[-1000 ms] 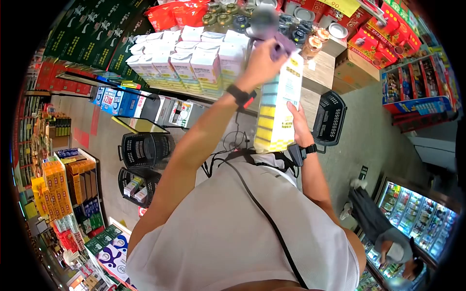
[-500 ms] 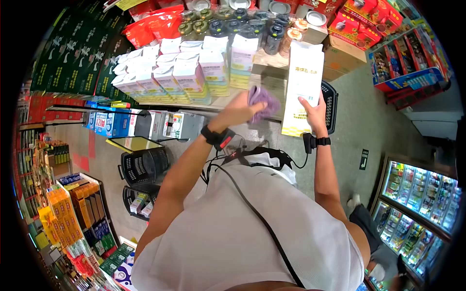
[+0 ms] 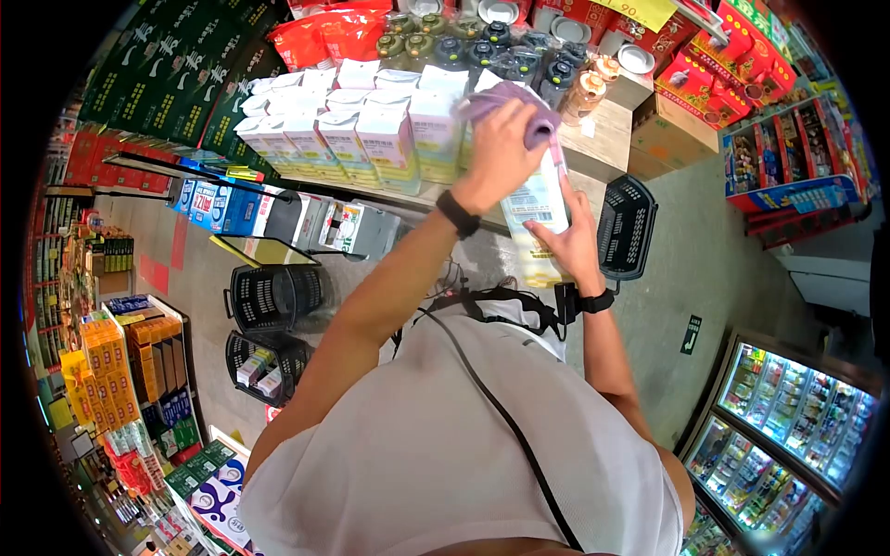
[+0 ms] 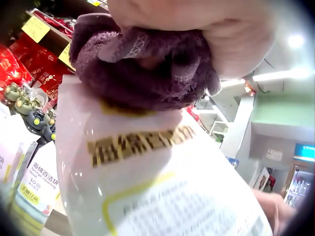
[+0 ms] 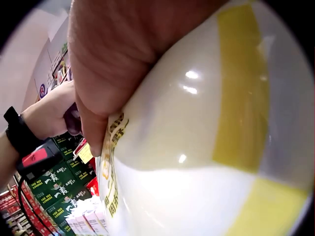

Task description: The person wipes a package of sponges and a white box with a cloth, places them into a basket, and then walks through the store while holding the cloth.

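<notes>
Cloth [image 4: 147, 93] bunched in left hand [image 3: 503, 148], laid against far end of sponge packet [image 3: 540, 199], seemingly for wiping; packet clasped lower down by right hand [image 3: 577, 239], probably for steadiness, before similar displayed packets [image 3: 385, 134].

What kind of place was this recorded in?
Most likely a supermarket or similar shop: matching white sponge packs stand in rows on a display, lit glass-fronted cabinets that look like store fridges are full of goods, and black shopping baskets sit on the floor.
</notes>
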Demonstrator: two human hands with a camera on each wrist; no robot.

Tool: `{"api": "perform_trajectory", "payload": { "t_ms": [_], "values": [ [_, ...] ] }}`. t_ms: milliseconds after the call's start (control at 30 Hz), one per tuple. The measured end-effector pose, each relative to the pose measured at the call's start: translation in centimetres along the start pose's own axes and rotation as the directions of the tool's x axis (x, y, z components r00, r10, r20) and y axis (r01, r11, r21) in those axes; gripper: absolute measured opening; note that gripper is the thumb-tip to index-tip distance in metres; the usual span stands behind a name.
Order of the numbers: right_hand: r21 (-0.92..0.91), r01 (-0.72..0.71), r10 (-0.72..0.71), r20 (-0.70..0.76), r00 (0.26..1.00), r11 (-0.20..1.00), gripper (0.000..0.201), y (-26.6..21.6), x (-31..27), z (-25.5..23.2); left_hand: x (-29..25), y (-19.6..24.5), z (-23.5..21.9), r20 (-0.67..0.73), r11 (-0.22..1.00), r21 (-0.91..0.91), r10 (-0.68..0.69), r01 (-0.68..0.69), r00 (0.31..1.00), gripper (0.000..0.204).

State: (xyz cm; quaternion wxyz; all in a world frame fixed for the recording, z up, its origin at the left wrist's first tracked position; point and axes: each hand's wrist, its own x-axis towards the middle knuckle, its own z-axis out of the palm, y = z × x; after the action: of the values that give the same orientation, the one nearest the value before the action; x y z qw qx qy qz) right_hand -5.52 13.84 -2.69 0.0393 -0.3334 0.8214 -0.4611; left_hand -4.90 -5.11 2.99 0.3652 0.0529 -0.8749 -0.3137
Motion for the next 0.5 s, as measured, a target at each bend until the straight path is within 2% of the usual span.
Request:
{"api": "perform_trajectory", "payload": {
  "t_ms": [67,133,200,267,300,333,400,433,500],
  "values": [
    [-0.033,0.016,-0.015,0.040,0.999,0.999,0.090,0.1,-0.4,-0.5,1.2,-1.2,-0.6,-0.043,1.000,-0.026,-0.018,0.017,0.999,0.033],
    [-0.065,0.016,-0.011,0.074,0.997,0.998,0.090,-0.1,-0.8,-1.0,2.5,-2.0,-1.6,0.146,0.979,-0.113,-0.154,0.171,0.977,0.033],
    [-0.094,0.021,-0.010,0.114,0.993,0.995,0.090,0.1,-1.2,-1.4,2.9,-3.0,-2.4,0.149,0.976,-0.094,-0.183,0.198,0.972,0.033],
    [-0.109,0.065,-0.052,0.121,0.991,0.992,0.087,0.6,-1.7,-1.7,3.4,-4.1,-3.0,0.397,0.930,-0.158,-0.247,0.331,0.884,0.034],
    [-0.106,0.067,-0.054,0.125,0.991,0.992,0.087,0.6,-1.8,-1.9,2.8,-6.2,-1.9,0.390,0.904,-0.251,-0.233,0.347,0.891,0.036],
    [-0.101,0.086,-0.075,0.110,0.991,0.991,0.085,0.7,-2.0,-2.1,2.2,-6.5,-2.0,0.388,0.904,-0.248,-0.237,0.349,0.890,0.036],
    [-0.097,0.105,-0.096,0.093,0.991,0.990,0.083,0.8,-2.2,-2.6,1.4,-7.2,-2.2,0.431,0.807,-0.389,-0.266,0.444,0.862,0.037],
    [-0.116,0.111,-0.101,0.088,0.991,0.987,0.084,0.9,-2.4,-2.7,1.0,-7.8,-2.2,0.432,0.807,-0.389,-0.266,0.444,0.862,0.037],
    [-0.137,0.115,-0.105,0.083,0.991,0.984,0.085,1.1,-2.6,-3.1,0.3,-8.8,-2.4,0.473,0.814,-0.267,-0.356,0.517,0.806,0.037]
  ]
}}
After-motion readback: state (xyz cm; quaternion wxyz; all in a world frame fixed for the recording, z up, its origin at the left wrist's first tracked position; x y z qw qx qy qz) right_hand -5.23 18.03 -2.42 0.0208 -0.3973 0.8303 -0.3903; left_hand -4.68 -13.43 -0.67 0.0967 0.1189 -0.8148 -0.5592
